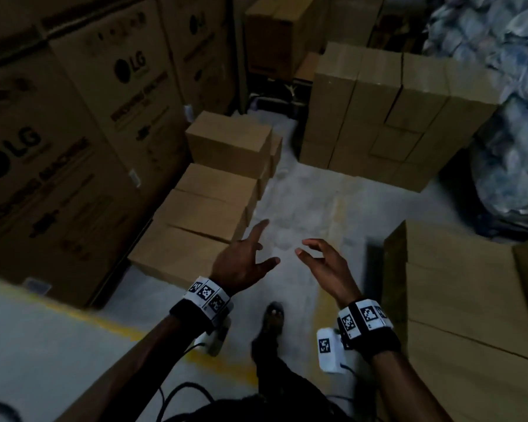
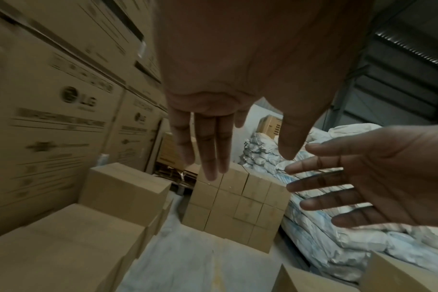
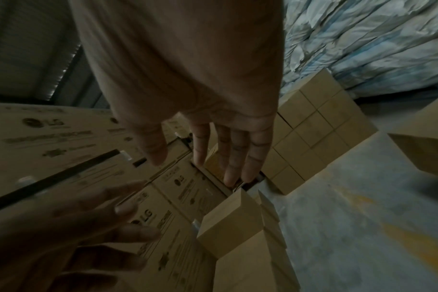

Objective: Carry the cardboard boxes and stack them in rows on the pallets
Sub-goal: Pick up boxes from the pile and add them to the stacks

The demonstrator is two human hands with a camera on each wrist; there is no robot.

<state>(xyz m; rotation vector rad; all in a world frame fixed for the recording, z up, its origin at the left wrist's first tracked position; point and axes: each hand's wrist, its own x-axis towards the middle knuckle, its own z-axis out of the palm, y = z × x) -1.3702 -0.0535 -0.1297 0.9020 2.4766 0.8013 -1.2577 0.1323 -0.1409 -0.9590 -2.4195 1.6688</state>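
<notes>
- Nearest the lens: left hand [image 1: 241, 263] and right hand [image 1: 325, 269], held out over the floor [image 1: 311, 208], palms turned toward each other, fingers spread and relaxed, gripping nothing.
- Left fingers [image 2: 210, 150] straight, thumb out; touching no box, row of boxes [image 1: 208, 208] just beside and below them on the left.
- Right fingers [image 3: 238, 154] loosely extended, also clear of any cardboard; near stack [image 1: 464, 293] on the right, apart from the hand.
- Far stack [image 1: 378, 117] of small boxes ahead, several rows high, well beyond both sets of fingertips.
- LG cartons [image 1: 73, 132], tall and printed, walling the left side behind the row.
- Sacks [image 1: 506, 102], pale and crumpled, piled on the right.
- Yellow line [image 1: 104, 318] across the floor near the feet.
- Marker bands [image 1: 209, 295] strapped on both wrists.
- Pallets hidden or too dim to make out.
</notes>
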